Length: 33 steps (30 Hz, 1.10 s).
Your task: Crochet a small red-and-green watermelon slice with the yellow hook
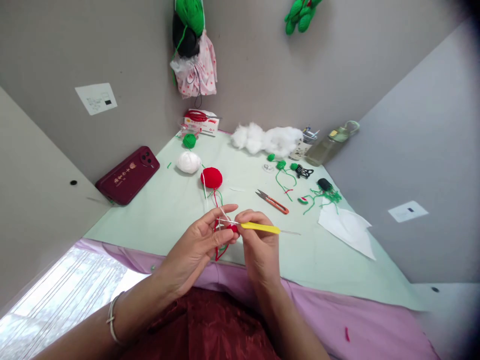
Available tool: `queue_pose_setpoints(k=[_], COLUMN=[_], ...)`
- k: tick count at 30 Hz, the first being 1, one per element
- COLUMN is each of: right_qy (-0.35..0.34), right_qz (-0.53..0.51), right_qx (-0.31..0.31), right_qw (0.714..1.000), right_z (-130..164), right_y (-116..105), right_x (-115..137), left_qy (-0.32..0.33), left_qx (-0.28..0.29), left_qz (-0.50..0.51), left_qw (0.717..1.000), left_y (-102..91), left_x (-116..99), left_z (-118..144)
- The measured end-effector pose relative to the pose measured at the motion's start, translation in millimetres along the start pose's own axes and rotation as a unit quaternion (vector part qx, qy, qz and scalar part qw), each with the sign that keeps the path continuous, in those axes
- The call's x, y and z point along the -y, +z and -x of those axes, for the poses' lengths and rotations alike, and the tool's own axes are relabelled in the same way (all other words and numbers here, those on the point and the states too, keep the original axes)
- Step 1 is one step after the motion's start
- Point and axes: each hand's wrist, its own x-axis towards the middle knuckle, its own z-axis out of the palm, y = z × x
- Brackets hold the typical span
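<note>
The left hand pinches a small red yarn piece above the pale-green tabletop; the right hand grips a yellow-handled metal hook at it, seemingly mid-stitch, the next loop needing taut white yarn.

The head view looked forward and down from the near side, close above the left hand and right hand, taking in the mint-green tabletop and far grey wall.
</note>
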Motion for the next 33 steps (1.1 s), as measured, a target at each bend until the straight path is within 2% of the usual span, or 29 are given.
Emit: queue_pose_setpoints(k=[4,6,11,20,27,30,33], right_qy=[0.058,0.036,-0.073,-0.091,-0.144,-0.125,-0.07], right_qz=[-0.063,-0.031,0.124,0.091,0.165,0.147,0.079], right_qx=[0.081,0.104,0.044,0.072,0.055,0.048,0.046], right_qw=[0.993,0.993,0.989,0.989,0.974,0.98,0.993], right_z=[0.6,2.2,6.7,7.7,6.3,7.6,7.4], right_y=[1.5,-0.2,-6.9,-13.9,-9.9,-10.8,-14.2], right_x=[1.6,4.9,10.3,9.6,14.4,12.5,9.3], left_qy=[0.003,0.023,0.081,0.061,0.054,0.052,0.042], left_qx=[-0.013,-0.019,-0.031,-0.011,0.001,0.002,-0.002], left_qz=[-0.022,-0.049,-0.11,-0.116,-0.119,-0.116,-0.116], left_qw=[1.0,0.998,0.99,0.991,0.991,0.992,0.992], left_y=[-0.3,-1.1,-0.7,-0.7,-3.6,-4.4,-4.5], left_x=[-1.5,-2.3,-4.2,-5.9,-2.5,-2.4,-3.6], left_z=[-0.4,-0.8,-0.1,4.4,4.6,3.4,3.5])
